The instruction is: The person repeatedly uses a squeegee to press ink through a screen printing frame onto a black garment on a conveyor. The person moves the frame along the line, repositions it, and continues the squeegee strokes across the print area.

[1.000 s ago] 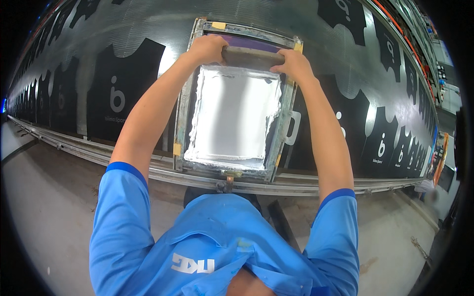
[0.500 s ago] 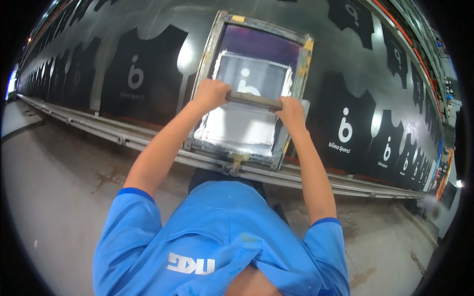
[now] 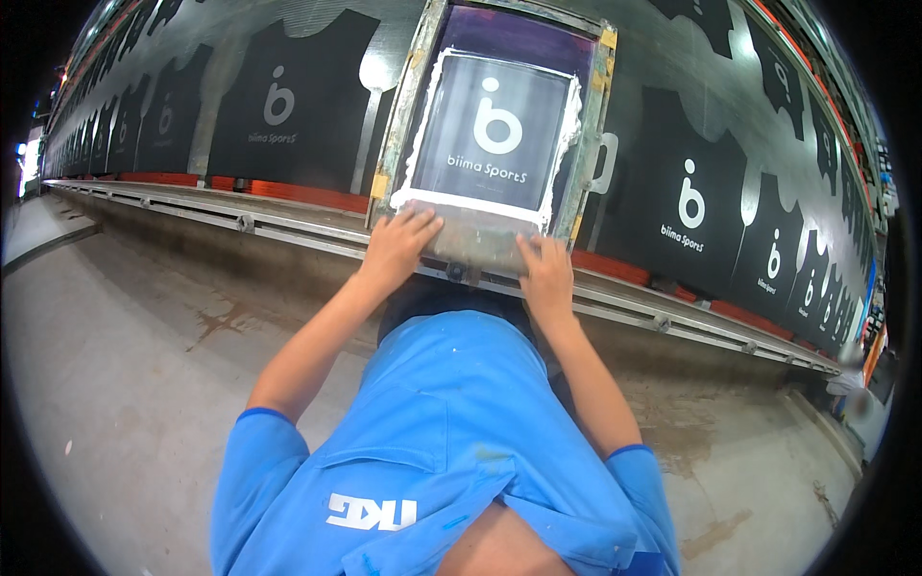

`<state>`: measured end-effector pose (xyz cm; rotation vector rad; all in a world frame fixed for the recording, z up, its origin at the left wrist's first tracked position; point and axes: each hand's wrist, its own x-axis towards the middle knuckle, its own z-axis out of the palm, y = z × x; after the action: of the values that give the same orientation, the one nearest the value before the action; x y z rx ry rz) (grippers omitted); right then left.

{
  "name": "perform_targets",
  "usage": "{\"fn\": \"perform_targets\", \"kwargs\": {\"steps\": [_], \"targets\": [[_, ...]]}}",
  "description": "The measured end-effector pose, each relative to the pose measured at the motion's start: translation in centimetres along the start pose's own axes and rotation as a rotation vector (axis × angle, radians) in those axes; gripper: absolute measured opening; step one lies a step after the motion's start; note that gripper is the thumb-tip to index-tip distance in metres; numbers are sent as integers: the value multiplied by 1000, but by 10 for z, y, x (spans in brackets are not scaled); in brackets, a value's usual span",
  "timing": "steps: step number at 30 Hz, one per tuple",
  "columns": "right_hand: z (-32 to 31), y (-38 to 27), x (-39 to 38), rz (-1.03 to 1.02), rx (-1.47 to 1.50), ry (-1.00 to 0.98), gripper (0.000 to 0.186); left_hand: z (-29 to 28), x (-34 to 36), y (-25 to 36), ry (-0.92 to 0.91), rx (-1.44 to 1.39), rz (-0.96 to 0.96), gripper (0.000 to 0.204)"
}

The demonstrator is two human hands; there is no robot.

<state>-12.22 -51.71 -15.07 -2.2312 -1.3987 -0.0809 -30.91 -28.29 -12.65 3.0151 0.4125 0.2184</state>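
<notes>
A grey squeegee lies across the near end of a screen-printing frame, its face tilted up toward me. My left hand grips its left end, fingers laid over the face. At its right end, my right hand holds on in the same way; both thumbs are mostly hidden. White ink forms a thick border around the mesh window. Through the mesh a white logo with lettering shows on dark fabric. Purple covers the far strip of the screen.
Dark garment panels with white logos lie in a row along the long printing table, and more panels continue to the right. A metal rail runs along the table's near edge. Stained grey floor lies below.
Both hands have pulled the squeegee toward me, from mid-screen to the near end. The white ink that covered the lower mesh is swept back, and the whole logo now shows.
</notes>
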Motion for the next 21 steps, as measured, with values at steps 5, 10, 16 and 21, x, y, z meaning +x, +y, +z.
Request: {"fn": "perform_targets", "kwargs": {"steps": [5,10,16,21], "targets": [[-56,-3,33,-3,-5,-145,53,-57,29,-3,-148,-160,-50,50],[-81,67,207,108,-112,-290,28,-76,206,-71,-301,-81,-83,31],[-89,124,354,212,-115,-347,75,-82,372,-137,-309,-143,-46,62],[-75,149,382,204,-28,-245,73,-79,414,-153,-312,-144,-30,56]]}}
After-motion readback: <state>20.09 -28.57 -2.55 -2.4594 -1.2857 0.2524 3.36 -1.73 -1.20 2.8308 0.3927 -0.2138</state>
